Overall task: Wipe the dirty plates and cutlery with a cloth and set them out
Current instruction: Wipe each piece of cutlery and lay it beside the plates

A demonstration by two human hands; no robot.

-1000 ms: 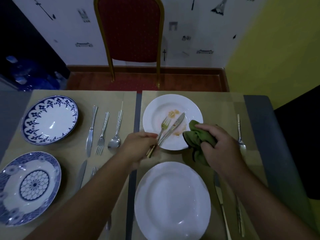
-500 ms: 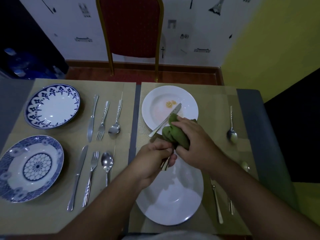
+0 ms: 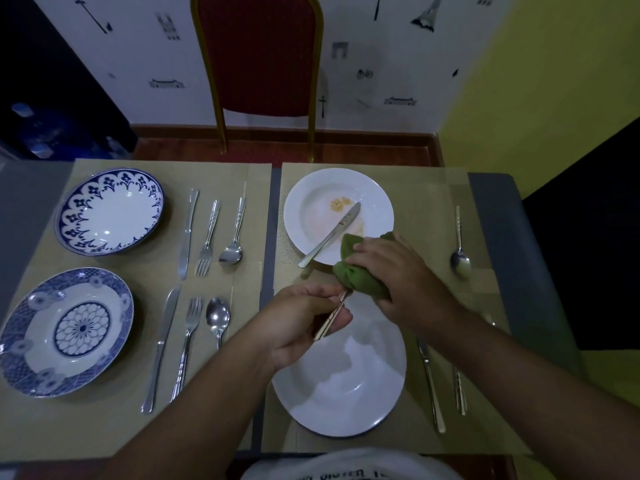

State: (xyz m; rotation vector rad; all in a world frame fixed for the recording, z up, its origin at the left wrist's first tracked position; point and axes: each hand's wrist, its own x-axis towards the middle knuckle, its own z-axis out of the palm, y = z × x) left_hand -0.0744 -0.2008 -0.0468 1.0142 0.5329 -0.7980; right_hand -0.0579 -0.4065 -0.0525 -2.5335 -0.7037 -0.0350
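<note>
The left hand [image 3: 301, 320] grips a cutlery handle [image 3: 333, 316]; the right hand [image 3: 398, 271] clutches a green cloth [image 3: 360, 277] bunched over its far end, hiding which utensil it is.

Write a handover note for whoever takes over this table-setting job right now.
Left hand grips a utensil by its handle; right hand wraps the cloth round its head.
Done: far blue plate and near blue plate set out with cutlery; near white plate looks clean.
To do: finish this utensil, then wipe the knife and the stained far plate under it, and set them out.
</note>
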